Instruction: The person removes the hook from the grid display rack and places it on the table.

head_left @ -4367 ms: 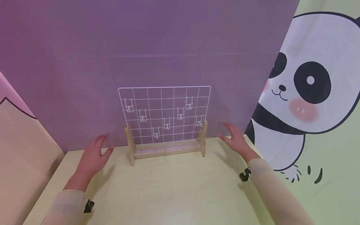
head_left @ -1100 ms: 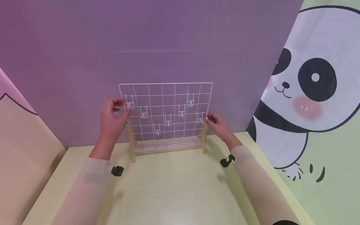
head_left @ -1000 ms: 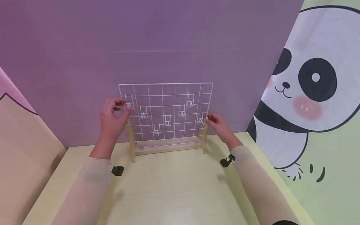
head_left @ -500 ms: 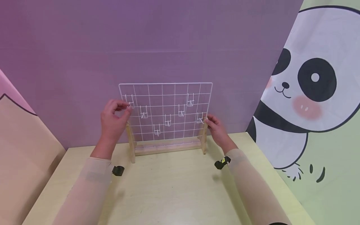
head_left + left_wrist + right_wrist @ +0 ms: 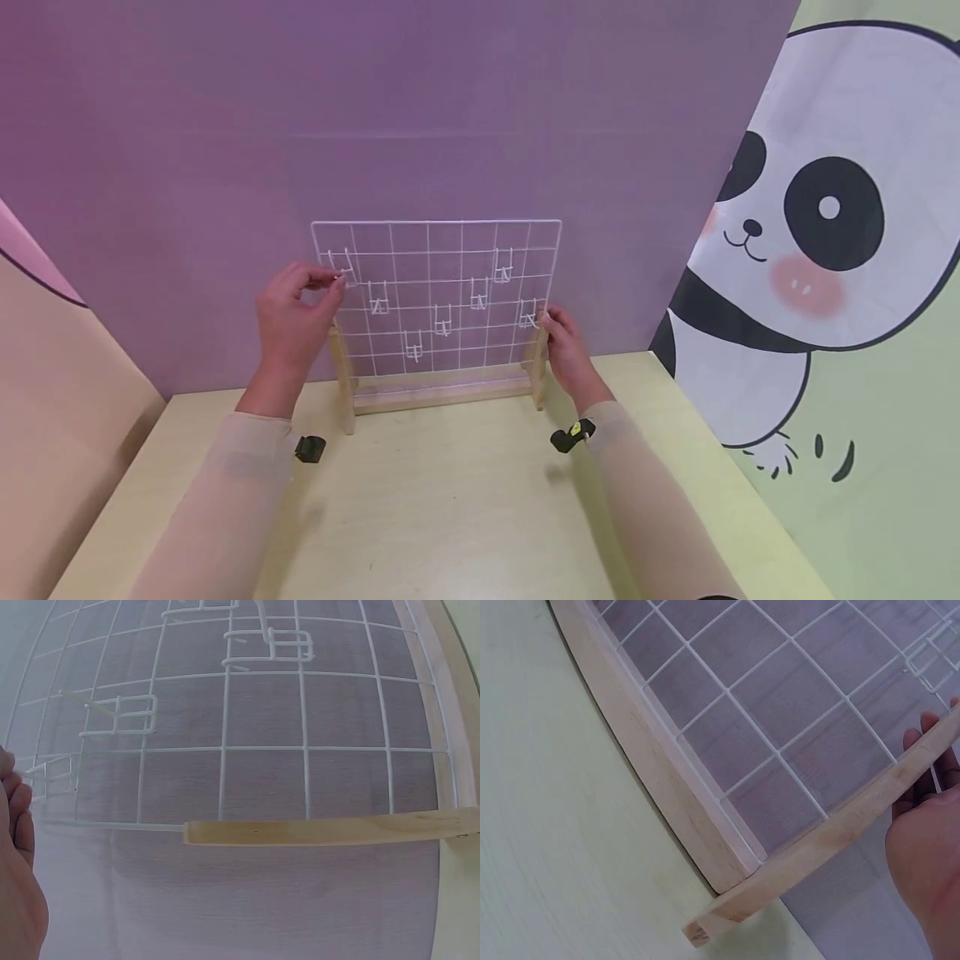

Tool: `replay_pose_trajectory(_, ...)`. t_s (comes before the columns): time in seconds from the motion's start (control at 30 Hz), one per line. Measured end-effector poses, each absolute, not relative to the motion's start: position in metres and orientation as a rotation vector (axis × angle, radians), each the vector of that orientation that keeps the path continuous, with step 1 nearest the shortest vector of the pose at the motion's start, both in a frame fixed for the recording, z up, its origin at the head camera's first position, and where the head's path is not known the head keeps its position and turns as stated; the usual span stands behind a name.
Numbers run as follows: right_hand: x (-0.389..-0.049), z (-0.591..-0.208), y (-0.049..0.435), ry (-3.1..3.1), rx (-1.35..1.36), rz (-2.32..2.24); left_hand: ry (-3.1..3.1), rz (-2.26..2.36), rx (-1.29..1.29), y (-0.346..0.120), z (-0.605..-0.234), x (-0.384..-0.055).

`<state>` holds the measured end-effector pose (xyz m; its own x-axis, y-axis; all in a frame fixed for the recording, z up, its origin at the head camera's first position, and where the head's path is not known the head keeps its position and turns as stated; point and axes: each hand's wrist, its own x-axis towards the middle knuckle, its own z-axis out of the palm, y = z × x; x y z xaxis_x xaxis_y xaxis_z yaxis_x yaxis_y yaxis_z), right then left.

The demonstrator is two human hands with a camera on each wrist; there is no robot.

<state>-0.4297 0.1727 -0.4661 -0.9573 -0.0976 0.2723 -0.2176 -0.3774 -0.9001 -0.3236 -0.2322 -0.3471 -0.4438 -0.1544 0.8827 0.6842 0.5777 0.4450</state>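
Note:
A white wire grid (image 5: 435, 222) stands upright in a wooden stand (image 5: 442, 401), with several white wire hooks hung on it at different heights. At the grid's upper left, my left hand (image 5: 287, 325) pinches the end of a wire hook (image 5: 73, 774) between thumb and fingers. That hook hangs on the grid, partly covered by the fingertips in the head view. On the other side, my right hand (image 5: 567, 350) grips the right wooden post (image 5: 825, 844) near its top. Its fingers reach behind the post, as the right wrist view shows, and the thumb lies in front.
The stand rests near the back of a pale wooden table (image 5: 435, 500). Close behind it hangs a purple backdrop (image 5: 450, 100), and a panda print (image 5: 862, 308) covers the cloth on the right. Small black wrist cameras (image 5: 310, 449) sit below both wrists.
From beside the stand, both hands have come in to the grid's sides. Lately the left fingertips closed on the upper-left hook, and the right hand wrapped further round the post.

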Motion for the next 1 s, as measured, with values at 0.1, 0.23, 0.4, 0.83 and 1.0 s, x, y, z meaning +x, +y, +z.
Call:
replay_pose_trajectory(0.1, -0.429, -0.466, 0.172, -1.700, 0.417, 2.520, -1.766, -0.995, -0.452, -0.233, -0.345, -0.325)
replay_pose_trajectory(0.23, -0.431, -0.467, 0.170, -1.682, 0.410, 2.529, -1.755, -0.944, -0.474, -0.234, -0.342, -0.326)
replay_pose_trajectory(0.4, -0.429, -0.468, 0.170, -1.676, 0.381, 2.515, -1.727, -0.942, -0.486, -0.234, -0.339, -0.325)
replay_pose_trajectory(0.83, -0.426, -0.465, 0.169, -1.701, 0.349, 2.532, -1.769, -0.880, -0.509, -0.237, -0.338, -0.306)
replay_pose_trajectory(1.0, -0.425, -0.465, 0.169, -1.683, 0.366, 2.538, -1.776, -0.862, -0.514, -0.239, -0.343, -0.300)
